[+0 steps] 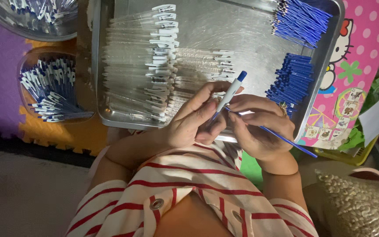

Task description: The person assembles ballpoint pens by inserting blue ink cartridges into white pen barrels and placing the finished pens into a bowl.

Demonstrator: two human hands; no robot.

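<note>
Left hand [194,120] grips pen barrel [229,94]; right hand [259,127] (fingers curled) holds blue refill [286,141].

Both forearms reach forward and the hands meet at centre. The left hand [194,120] curls with fingers pinched; the right hand [259,127] curls too, fingertips closed, touching the left.

White pen [230,93] (blue-tipped) tilted, refill [286,140] entering.
</note>
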